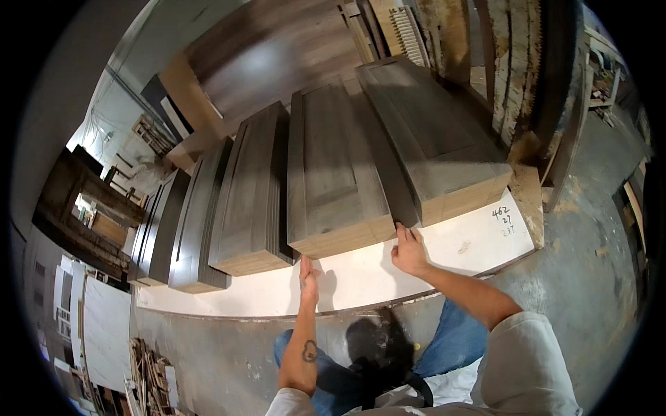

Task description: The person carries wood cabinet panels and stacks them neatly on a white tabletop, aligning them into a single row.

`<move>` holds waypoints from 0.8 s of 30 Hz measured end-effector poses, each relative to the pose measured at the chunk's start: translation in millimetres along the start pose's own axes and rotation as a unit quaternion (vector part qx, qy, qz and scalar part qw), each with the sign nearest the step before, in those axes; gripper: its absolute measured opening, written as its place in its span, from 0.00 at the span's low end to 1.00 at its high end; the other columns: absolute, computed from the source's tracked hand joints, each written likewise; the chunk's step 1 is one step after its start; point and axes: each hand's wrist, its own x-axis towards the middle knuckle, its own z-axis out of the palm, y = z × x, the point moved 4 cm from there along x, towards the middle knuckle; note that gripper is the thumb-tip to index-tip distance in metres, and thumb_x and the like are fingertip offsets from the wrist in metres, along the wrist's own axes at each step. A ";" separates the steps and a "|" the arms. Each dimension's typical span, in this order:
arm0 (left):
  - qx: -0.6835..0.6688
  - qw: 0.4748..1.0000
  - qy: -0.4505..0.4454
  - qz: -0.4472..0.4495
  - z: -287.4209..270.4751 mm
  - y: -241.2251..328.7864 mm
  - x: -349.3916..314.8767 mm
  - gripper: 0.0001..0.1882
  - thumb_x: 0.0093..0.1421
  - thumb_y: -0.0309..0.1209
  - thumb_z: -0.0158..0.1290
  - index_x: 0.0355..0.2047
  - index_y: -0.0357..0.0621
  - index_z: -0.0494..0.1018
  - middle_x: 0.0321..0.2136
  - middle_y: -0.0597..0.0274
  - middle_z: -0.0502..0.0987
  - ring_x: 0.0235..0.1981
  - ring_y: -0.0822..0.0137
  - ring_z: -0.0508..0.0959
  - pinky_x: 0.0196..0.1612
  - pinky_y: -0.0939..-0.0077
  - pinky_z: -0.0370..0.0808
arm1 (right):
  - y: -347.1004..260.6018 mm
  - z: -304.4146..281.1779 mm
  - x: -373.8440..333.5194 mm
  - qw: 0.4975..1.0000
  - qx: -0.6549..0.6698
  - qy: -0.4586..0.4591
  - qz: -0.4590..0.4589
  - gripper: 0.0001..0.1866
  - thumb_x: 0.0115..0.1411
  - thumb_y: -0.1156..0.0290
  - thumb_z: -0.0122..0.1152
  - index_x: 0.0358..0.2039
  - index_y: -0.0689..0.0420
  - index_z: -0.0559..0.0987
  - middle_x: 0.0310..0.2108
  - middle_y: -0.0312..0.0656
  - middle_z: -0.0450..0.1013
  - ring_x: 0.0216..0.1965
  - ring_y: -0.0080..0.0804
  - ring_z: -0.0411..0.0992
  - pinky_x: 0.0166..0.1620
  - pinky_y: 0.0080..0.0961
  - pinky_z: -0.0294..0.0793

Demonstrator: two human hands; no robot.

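Several stacks of grey-brown wood-grain panels with recessed centres, like cabinet doors, stand in a row on a white board. One panel stack (pixel 334 166) lies between my hands, its pale cut edges facing me. My left hand (pixel 309 279) touches near the left front corner of this stack, fingers stretched forward. At its right front corner is my right hand (pixel 409 252), with fingers extended into the gap beside the neighbouring right stack (pixel 440 139). Neither hand is wrapped round a panel. The fingertips are partly hidden by the stacks.
The white board (pixel 361 283) has handwriting at its right end. Left of my hands stand more stacks, the nearest one a panel stack (pixel 251 187). A large wood-grain sheet (pixel 270 55) is behind. Worn upright timbers (pixel 517 62) rise at the right; scrap wood (pixel 147 371) is at lower left.
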 end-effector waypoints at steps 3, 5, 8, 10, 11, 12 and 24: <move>0.016 1.000 0.001 0.023 -1.8 -1.1 -3.4 0.40 0.56 0.13 0.33 0.70 0.46 0.43 0.70 0.59 0.43 0.71 0.61 0.44 0.58 0.75 0.57 | -20.3 4.6 7.7 0.991 0.030 -0.053 0.119 0.37 0.52 0.70 0.55 0.61 0.71 0.56 0.36 0.57 0.75 0.48 0.46 0.71 0.66 0.46 0.42; 0.014 0.999 -0.024 0.026 2.3 -5.1 -0.1 0.40 0.56 0.14 0.36 0.70 0.46 0.41 0.70 0.58 0.43 0.70 0.62 0.45 0.59 0.77 0.57 | -8.7 15.9 4.4 0.994 0.030 0.037 0.100 0.38 0.52 0.69 0.55 0.61 0.71 0.56 0.34 0.57 0.75 0.47 0.45 0.71 0.66 0.45 0.42; 0.030 0.998 -0.001 0.048 -9.2 -6.5 13.1 0.39 0.56 0.15 0.39 0.68 0.43 0.45 0.69 0.55 0.47 0.69 0.61 0.49 0.59 0.77 0.56 | -24.3 12.7 6.0 0.983 0.128 0.036 0.130 0.37 0.50 0.72 0.56 0.61 0.68 0.58 0.46 0.62 0.70 0.52 0.55 0.67 0.60 0.41 0.60; 0.061 0.994 -0.025 0.085 1.9 -3.2 17.4 0.37 0.55 0.16 0.42 0.67 0.40 0.49 0.66 0.55 0.54 0.66 0.61 0.54 0.60 0.78 0.56 | -21.9 12.0 0.3 0.973 0.168 0.057 0.145 0.36 0.51 0.73 0.56 0.61 0.68 0.59 0.48 0.63 0.69 0.53 0.56 0.66 0.58 0.41 0.64; 0.062 0.994 -0.013 0.084 5.1 -2.4 18.8 0.35 0.55 0.16 0.43 0.65 0.40 0.51 0.64 0.55 0.56 0.63 0.61 0.57 0.59 0.78 0.57 | -23.3 15.0 0.8 0.965 0.197 0.059 0.160 0.36 0.51 0.73 0.56 0.60 0.68 0.59 0.49 0.63 0.69 0.54 0.56 0.65 0.58 0.41 0.64; 0.065 0.995 -0.001 0.079 9.5 -1.0 15.3 0.34 0.54 0.16 0.43 0.64 0.39 0.53 0.62 0.55 0.59 0.61 0.61 0.60 0.59 0.77 0.57 | -22.0 18.8 -1.3 0.956 0.226 0.059 0.177 0.35 0.51 0.73 0.56 0.60 0.68 0.60 0.49 0.63 0.68 0.54 0.57 0.64 0.57 0.42 0.65; -0.010 0.994 0.059 0.093 7.1 11.5 13.4 0.08 0.55 0.24 0.38 0.22 0.53 0.58 0.21 0.74 0.58 0.23 0.77 0.58 0.28 0.80 0.56 | -21.4 15.1 5.7 0.945 0.213 0.136 0.210 0.26 0.51 0.70 0.58 0.51 0.65 0.69 0.45 0.60 0.73 0.47 0.58 0.71 0.50 0.43 0.71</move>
